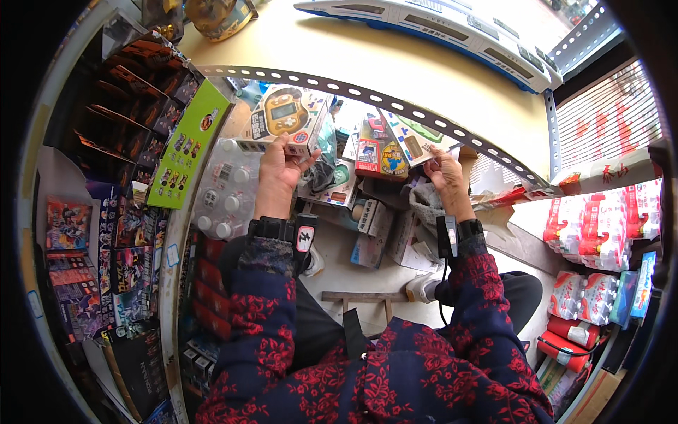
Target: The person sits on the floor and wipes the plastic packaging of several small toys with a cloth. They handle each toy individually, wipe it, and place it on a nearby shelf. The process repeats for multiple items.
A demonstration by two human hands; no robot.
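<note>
My left hand (284,165) grips the lower edge of a boxed handheld game console (286,114), whose picture shows a yellow console; the box is tilted under the shelf's edge. Farther right, my right hand (444,172) pinches the corner of a white box (414,139) with a green console pictured on it. A red and yellow toy box (378,153) stands between the two. Below it to the left lies another console box (339,185), beside dark crumpled plastic wrap. A grey cloth (425,204) lies close under my right hand. Both wrists wear black straps with small devices.
Overhead runs a perforated metal shelf edge (365,96), with a toy train (450,32) on the shelf. Shrink-wrapped bottles (228,185) and a green display box (183,148) stand left. Red-labelled bottle packs (593,222) and fire extinguishers (567,355) lie right. A wooden stool (365,298) is between my feet.
</note>
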